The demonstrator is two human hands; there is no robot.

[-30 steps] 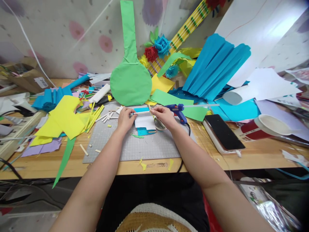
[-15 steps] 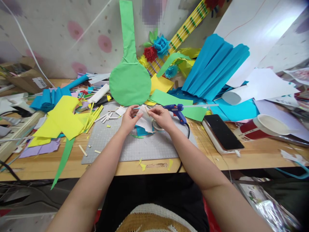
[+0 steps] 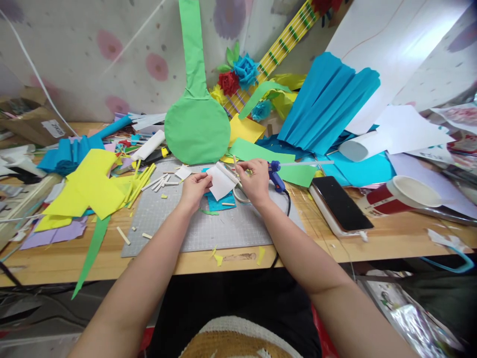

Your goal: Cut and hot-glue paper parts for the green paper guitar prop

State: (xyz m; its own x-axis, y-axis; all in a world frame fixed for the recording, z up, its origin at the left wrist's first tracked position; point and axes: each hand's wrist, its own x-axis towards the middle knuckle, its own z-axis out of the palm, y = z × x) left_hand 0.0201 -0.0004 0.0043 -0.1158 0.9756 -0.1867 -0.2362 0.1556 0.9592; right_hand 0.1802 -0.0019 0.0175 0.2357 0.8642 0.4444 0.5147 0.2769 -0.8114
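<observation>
My left hand point(image 3: 197, 190) pinches the left edge of a small white paper piece point(image 3: 220, 183) above the grey cutting mat point(image 3: 160, 228). The paper's upper right edge looks curled over. Close to that edge, my right hand point(image 3: 255, 181) is closed with thumb and fingertips around a thin light stick point(image 3: 234, 160), whose tip pokes up. Beneath the paper lies a blue crepe paper piece point(image 3: 219, 205) with a short white roll on it. A blue glue gun point(image 3: 276, 176) rests behind my right hand, partly hidden by it.
A green paper-covered round form with a long neck point(image 3: 197, 130) leans behind the mat. Yellow paper point(image 3: 87, 184) and several short white rolls point(image 3: 160, 184) lie left. To the right are a phone point(image 3: 341, 204) and a paper cup point(image 3: 402, 196).
My hands have moved apart; the right one has drawn the stick back from the paper's middle to the right. The white paper now faces me more openly. The view has shifted slightly.
</observation>
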